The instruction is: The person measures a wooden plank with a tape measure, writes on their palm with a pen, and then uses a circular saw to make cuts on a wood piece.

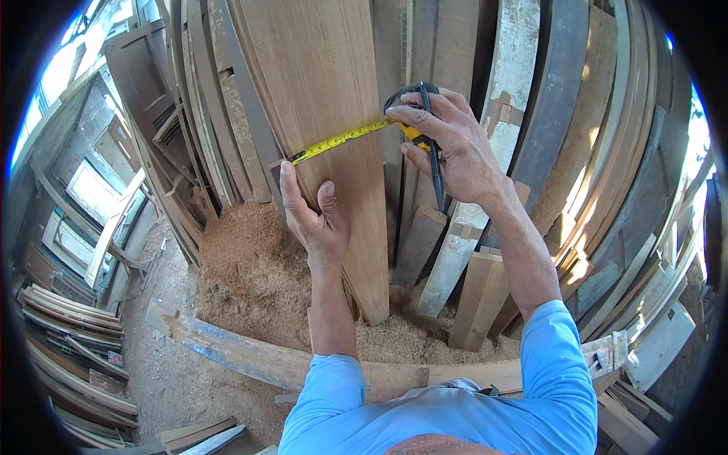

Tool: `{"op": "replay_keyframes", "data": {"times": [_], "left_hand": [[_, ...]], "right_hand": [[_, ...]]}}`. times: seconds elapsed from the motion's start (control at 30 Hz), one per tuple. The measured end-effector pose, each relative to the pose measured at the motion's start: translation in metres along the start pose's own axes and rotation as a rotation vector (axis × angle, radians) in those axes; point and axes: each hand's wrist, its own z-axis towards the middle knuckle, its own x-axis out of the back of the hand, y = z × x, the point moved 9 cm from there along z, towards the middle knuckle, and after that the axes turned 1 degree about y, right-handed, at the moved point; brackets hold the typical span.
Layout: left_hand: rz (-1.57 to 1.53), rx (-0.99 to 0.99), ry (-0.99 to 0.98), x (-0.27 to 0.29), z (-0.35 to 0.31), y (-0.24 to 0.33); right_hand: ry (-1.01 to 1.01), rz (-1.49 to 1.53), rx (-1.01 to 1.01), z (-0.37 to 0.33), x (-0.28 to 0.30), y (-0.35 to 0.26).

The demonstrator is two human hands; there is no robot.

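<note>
A wide brown wooden board (pixel 318 68) leans upright in front of me. Across its face runs the yellow blade of a tape measure (pixel 341 139), pulled out from a black and yellow case (pixel 413 135). My right hand (pixel 455 148) grips that case near the board's right edge, and a dark pen (pixel 436 178) is tucked in the same fingers, pointing down. At the board's left edge, my left hand (pixel 318 220) touches the blade's end with a fingertip. Its thumb stands apart from the fingers, which are partly extended.
Several planks (pixel 516 68) lean closely on both sides of the board. Sawdust (pixel 250 258) heaps around their feet. A long timber (pixel 243 349) lies across the ground before me. Stacked wood (pixel 76 364) is at lower left, near a panelled door (pixel 144 76).
</note>
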Motion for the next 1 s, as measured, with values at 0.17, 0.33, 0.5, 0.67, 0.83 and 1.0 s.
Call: {"op": "replay_keyframes", "data": {"times": [0.17, 0.33, 0.5, 0.67, 0.83, 1.0], "left_hand": [[0.003, 0.007, -0.013, -0.003, 0.000, -0.001], [-0.021, 0.026, -0.015, -0.008, 0.000, -0.004], [-0.046, 0.050, -0.035, -0.013, 0.002, -0.008], [-0.036, 0.046, -0.044, -0.017, 0.001, -0.010], [-0.003, 0.035, 0.005, -0.020, 0.003, -0.011], [-0.013, 0.149, 0.007, -0.029, 0.007, -0.025]], "right_hand": [[0.005, 0.003, 0.008, 0.000, -0.001, 0.002], [0.003, 0.009, -0.015, 0.001, -0.002, 0.007], [0.005, 0.008, -0.018, 0.002, -0.003, 0.010], [-0.005, -0.007, -0.026, 0.002, -0.005, 0.014], [-0.002, 0.094, 0.010, -0.001, -0.005, 0.015], [0.024, 0.317, -0.052, -0.027, -0.010, 0.018]]}}
